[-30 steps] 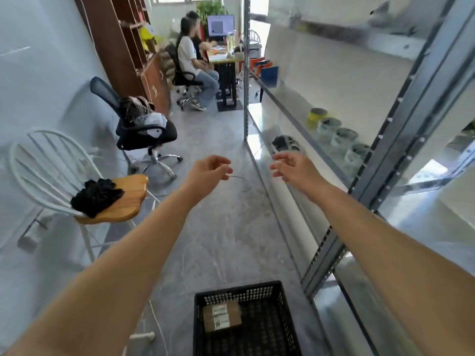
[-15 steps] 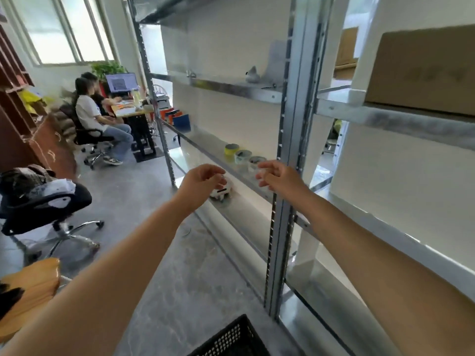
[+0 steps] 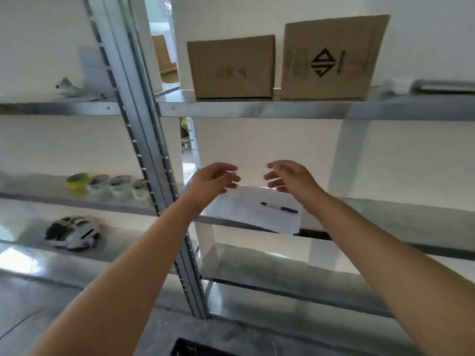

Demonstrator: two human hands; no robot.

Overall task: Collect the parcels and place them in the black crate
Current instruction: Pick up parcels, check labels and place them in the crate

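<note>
Hovering with fingers (image 3: 226, 167) loosely curled, apart, gripping nothing, on left hand (image 3: 214, 179) and right hand (image 3: 291, 176). Turning from the aisle to face the shelving, bringing the plain cardboard parcel (image 3: 231, 66) and the diamond-marked parcel (image 3: 331, 57) into view on the upper shelf (image 3: 257, 109). Keeping the black crate (image 3: 195, 350) barely visible below; probably readying an upward reach.

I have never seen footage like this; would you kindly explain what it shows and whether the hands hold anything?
No machine here: a person wears a wide-angle camera on the head, so the picture looks forward and down past both bare arms. The left hand and right hand hover open before a metal rack, holding nothing. On an upper shelf stand two cardboard parcels, the smaller parcel and the larger parcel. Lower lie a sheet of paper with a pen on it, tape rolls and a helmet. The black crate shows its edge at the bottom.
</note>
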